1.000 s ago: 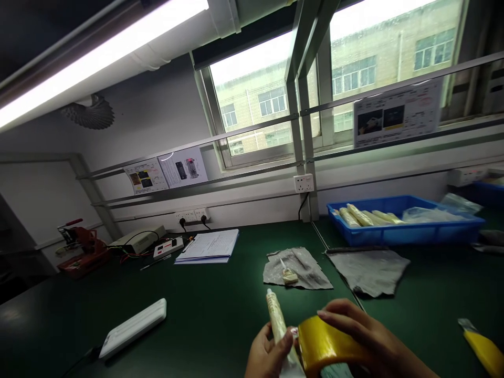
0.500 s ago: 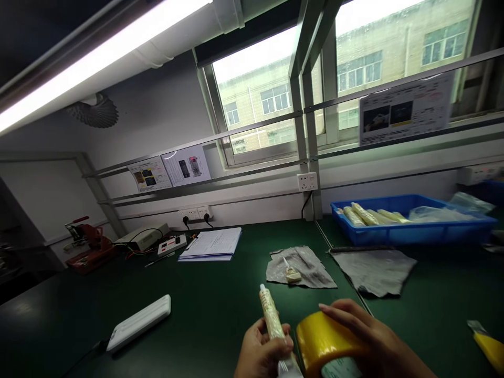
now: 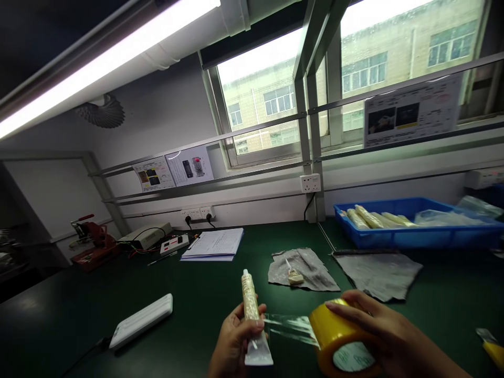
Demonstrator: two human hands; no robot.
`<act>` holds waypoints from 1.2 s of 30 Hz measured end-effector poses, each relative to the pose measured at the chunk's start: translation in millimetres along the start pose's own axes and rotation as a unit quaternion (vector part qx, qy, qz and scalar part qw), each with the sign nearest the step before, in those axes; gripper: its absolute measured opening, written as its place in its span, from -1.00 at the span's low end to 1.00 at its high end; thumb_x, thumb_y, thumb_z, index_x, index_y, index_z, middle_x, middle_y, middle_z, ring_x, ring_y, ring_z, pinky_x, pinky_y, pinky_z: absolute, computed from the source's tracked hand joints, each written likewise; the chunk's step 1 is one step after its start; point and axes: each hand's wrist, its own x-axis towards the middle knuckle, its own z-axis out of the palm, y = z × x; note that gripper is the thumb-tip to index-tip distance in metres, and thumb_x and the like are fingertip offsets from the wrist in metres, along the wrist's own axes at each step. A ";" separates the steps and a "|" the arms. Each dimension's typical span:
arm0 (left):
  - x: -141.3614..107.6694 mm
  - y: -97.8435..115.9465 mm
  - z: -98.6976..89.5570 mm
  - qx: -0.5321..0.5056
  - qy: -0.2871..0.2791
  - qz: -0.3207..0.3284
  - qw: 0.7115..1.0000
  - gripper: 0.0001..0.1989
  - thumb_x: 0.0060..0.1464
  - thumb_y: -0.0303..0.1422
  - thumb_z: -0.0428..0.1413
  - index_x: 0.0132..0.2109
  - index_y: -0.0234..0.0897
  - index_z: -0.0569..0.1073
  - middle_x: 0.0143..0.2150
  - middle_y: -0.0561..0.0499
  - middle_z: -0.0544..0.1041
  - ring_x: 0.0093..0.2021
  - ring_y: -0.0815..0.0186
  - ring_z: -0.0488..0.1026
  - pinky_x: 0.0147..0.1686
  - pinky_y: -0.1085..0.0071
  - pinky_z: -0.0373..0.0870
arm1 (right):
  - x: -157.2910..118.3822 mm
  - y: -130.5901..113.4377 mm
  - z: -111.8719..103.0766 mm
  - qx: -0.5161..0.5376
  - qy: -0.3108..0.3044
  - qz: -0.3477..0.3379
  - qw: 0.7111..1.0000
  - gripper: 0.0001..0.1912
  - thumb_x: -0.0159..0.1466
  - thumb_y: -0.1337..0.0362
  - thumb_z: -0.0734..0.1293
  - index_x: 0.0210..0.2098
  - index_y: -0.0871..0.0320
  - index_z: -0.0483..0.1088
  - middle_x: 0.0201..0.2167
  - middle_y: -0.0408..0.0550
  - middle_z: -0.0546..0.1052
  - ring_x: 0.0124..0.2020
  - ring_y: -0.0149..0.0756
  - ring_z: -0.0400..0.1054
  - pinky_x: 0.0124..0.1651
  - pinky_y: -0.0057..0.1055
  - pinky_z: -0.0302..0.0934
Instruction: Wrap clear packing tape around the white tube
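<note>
My left hand (image 3: 237, 338) is closed around a pale yellow squeeze tube (image 3: 249, 294), its nozzle pointing up and its flat crimped end below my fingers. In my right hand (image 3: 378, 320) is a big roll of yellow packing tape (image 3: 333, 328), gripped over its outer side. A clear strip of tape (image 3: 291, 328) stretches between the roll and the tube, where my left fingers meet it. Beyond my hands, a small pale piece with a pointed white tip (image 3: 294, 275) lies on a grey cloth (image 3: 317, 266).
A second grey cloth (image 3: 386, 273) lies to the right, before a blue tray (image 3: 417, 239) holding several similar tubes. Left stand a white power bank (image 3: 142, 321) with a cable and a stack of papers (image 3: 214, 244). A yellow-handled cutter (image 3: 492, 346) lies far right.
My hands have moved apart, the left with the tube going left. A strip of clear tape now spans from the roll to the tube.
</note>
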 end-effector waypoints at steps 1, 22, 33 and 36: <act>-0.3 0.9 0.6 -0.004 -0.002 -0.002 1.000 -0.43 -0.19 -0.68 0.40 0.02 -0.42 0.51 -0.14 -0.15 0.65 -0.37 0.35 0.52 -0.36 0.40 0.51 | 2.2 -1.1 -3.6 -0.009 0.003 -0.005 1.000 -0.27 0.39 0.51 0.18 0.45 -0.18 0.11 0.16 0.11 0.40 0.02 -0.21 0.54 -0.04 -0.37 0.49; -6.0 9.4 4.1 -0.035 -0.020 -0.022 0.999 -0.54 0.13 -0.64 0.28 0.18 -0.50 0.43 -0.26 -0.14 0.63 -0.36 0.29 0.57 -0.28 0.41 0.56 | 4.8 7.4 -24.4 -0.124 -0.008 -0.075 0.989 -0.20 0.27 0.59 0.17 0.40 -0.18 0.26 0.04 0.16 0.51 -0.13 -0.10 0.55 -0.21 -0.18 0.54; -10.8 10.5 17.3 -0.030 0.017 -0.076 0.997 -0.79 0.34 -0.56 0.11 0.05 -0.59 0.51 -0.20 -0.21 0.64 -0.39 0.35 0.59 -0.33 0.47 0.57 | 5.0 4.2 -25.7 -0.110 0.011 -0.057 0.992 -0.20 0.28 0.61 0.15 0.37 -0.21 0.31 0.05 0.10 0.54 -0.10 -0.13 0.57 -0.16 -0.25 0.53; -10.2 9.5 16.8 -0.040 0.023 -0.089 0.995 -0.76 0.35 -0.55 0.09 0.09 -0.61 0.47 -0.22 -0.18 0.63 -0.40 0.35 0.59 -0.37 0.49 0.54 | 7.4 2.9 -26.6 -0.108 0.013 -0.058 0.992 -0.22 0.29 0.60 0.15 0.36 -0.20 0.33 0.04 0.09 0.55 -0.10 -0.15 0.57 -0.15 -0.27 0.52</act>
